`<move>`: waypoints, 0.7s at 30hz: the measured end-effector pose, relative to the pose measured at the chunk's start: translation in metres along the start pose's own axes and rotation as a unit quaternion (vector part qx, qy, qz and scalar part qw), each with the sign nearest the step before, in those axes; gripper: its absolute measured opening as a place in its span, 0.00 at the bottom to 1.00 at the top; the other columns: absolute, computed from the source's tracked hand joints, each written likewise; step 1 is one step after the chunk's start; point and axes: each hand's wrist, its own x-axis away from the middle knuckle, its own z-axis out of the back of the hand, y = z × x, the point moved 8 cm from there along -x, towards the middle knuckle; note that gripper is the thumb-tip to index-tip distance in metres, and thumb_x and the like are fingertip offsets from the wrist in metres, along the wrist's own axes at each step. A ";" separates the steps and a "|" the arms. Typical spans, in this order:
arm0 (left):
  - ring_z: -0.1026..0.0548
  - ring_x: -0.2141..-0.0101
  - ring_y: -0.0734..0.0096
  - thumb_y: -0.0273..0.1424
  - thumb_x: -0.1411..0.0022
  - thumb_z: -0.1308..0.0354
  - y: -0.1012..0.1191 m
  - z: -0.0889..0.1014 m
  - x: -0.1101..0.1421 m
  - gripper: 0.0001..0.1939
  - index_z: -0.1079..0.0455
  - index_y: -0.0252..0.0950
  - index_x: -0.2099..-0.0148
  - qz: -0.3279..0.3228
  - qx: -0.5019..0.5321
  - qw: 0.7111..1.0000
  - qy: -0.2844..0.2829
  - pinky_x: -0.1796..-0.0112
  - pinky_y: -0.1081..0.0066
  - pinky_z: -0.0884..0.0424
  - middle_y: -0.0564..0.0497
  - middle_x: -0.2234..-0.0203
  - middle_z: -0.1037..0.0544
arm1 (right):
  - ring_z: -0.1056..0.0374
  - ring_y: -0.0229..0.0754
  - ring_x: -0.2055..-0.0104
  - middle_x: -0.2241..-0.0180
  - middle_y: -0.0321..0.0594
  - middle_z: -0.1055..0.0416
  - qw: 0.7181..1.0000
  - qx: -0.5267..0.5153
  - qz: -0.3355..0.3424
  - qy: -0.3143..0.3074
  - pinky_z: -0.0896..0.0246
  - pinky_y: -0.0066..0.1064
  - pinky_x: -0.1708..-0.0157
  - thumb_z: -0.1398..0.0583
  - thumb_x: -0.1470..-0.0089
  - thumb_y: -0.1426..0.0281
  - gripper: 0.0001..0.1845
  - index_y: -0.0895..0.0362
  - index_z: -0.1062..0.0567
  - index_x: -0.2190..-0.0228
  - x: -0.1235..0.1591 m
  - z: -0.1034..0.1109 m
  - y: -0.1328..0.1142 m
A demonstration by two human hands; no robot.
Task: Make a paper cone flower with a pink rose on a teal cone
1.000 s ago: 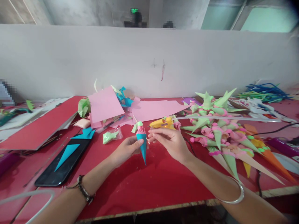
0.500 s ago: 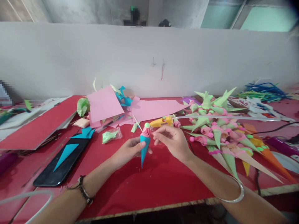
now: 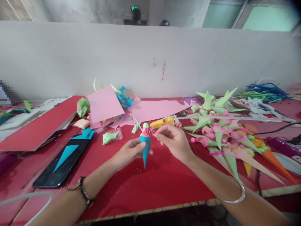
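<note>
Between the thumb and fingers of my left hand stands a small ice cream cone craft, tip down. It has a blue paper cone, a pink ridged swirl and a light green ball on top. My right hand hovers just right of the swirl, thumb and forefinger pinched; anything between them is too small to make out. Behind it lies a yellow glue gun with a long clear glue stick. A small bag of pale green clay rests left of the cone.
Many finished paper cones are heaped at the right. On the left lie a black phone with a blue paper piece on it, and a red board. Pink sheets lie at the back against a white partition.
The cone has turned slightly in my left hand: its top has shifted a little left and its tip a little right. My right hand has stayed nearly still.
</note>
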 end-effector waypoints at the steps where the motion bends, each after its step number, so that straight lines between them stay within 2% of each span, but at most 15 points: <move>1: 0.28 0.71 0.72 0.39 0.52 0.41 0.000 0.000 0.000 0.15 0.34 0.33 0.66 0.001 0.003 1.000 0.000 0.68 0.74 0.34 0.51 0.75 0.25 | 0.37 0.29 0.79 0.80 0.31 0.32 1.000 0.000 0.004 0.002 0.39 0.22 0.79 0.40 0.56 0.73 0.03 0.57 0.30 0.78 0.000 0.000 0.000; 3: 0.28 0.70 0.72 0.39 0.52 0.41 -0.001 0.000 0.000 0.15 0.33 0.33 0.66 0.005 0.007 1.000 -0.001 0.67 0.74 0.34 0.50 0.75 0.25 | 0.34 0.31 0.75 0.77 0.32 0.30 1.000 -0.008 0.003 -0.009 0.36 0.23 0.75 0.40 0.56 0.74 0.01 0.56 0.28 0.76 0.000 -0.002 0.001; 6: 0.28 0.70 0.72 0.39 0.52 0.41 -0.002 0.000 0.000 0.16 0.33 0.33 0.64 0.009 0.012 1.000 0.002 0.67 0.74 0.34 0.51 0.74 0.25 | 0.30 0.34 0.72 0.74 0.34 0.27 0.999 -0.036 -0.017 -0.033 0.33 0.26 0.70 0.41 0.55 0.74 0.05 0.55 0.27 0.71 0.000 -0.007 0.004; 10: 0.28 0.70 0.72 0.40 0.52 0.41 -0.001 -0.001 0.000 0.16 0.33 0.33 0.63 0.010 0.015 1.000 0.001 0.66 0.74 0.35 0.51 0.74 0.25 | 0.29 0.36 0.70 0.73 0.36 0.26 0.999 -0.027 -0.017 -0.037 0.32 0.29 0.69 0.42 0.52 0.72 0.07 0.55 0.26 0.69 0.002 -0.008 0.004; 13: 0.28 0.71 0.72 0.40 0.52 0.41 -0.001 -0.005 0.001 0.17 0.33 0.33 0.64 0.014 0.006 1.000 -0.008 0.67 0.74 0.35 0.50 0.75 0.25 | 0.31 0.35 0.71 0.72 0.36 0.27 0.997 0.034 0.051 -0.036 0.33 0.29 0.69 0.41 0.53 0.72 0.05 0.55 0.26 0.71 0.003 -0.008 -0.009; 16: 0.28 0.72 0.73 0.42 0.51 0.42 -0.002 -0.012 0.003 0.17 0.33 0.32 0.66 0.025 -0.004 0.999 -0.028 0.69 0.76 0.35 0.50 0.78 0.25 | 0.33 0.36 0.71 0.75 0.36 0.30 0.981 0.135 0.135 -0.032 0.36 0.29 0.69 0.40 0.54 0.71 0.02 0.56 0.27 0.73 0.006 -0.010 -0.023; 21: 0.29 0.73 0.74 0.43 0.52 0.42 -0.003 -0.016 0.004 0.18 0.33 0.31 0.66 0.024 -0.001 0.999 -0.037 0.70 0.76 0.35 0.51 0.79 0.26 | 0.35 0.36 0.70 0.73 0.35 0.31 0.966 0.182 0.178 -0.055 0.39 0.30 0.68 0.42 0.52 0.72 0.04 0.54 0.27 0.71 0.010 -0.016 -0.029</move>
